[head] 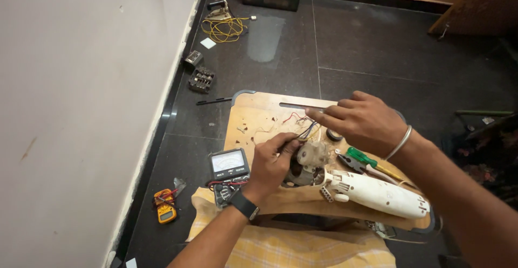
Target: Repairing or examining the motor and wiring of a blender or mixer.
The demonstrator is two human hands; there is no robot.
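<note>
One wooden board carried one white appliance housing at its near right edge, one small motor at the middle and one green screwdriver. The left hand pinched thin wires; the right hand hovered, fingers loosely curled. The far left corner had free room.

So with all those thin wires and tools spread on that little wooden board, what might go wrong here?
Thin wires run between the left hand and right hand; a sharp tug might snap one or pull it from the small motor. The white casing lies near the wooden board's front edge and could slide off. The analog meter sits at the board's left edge, beside the left wrist, and might get knocked to the floor.
</note>
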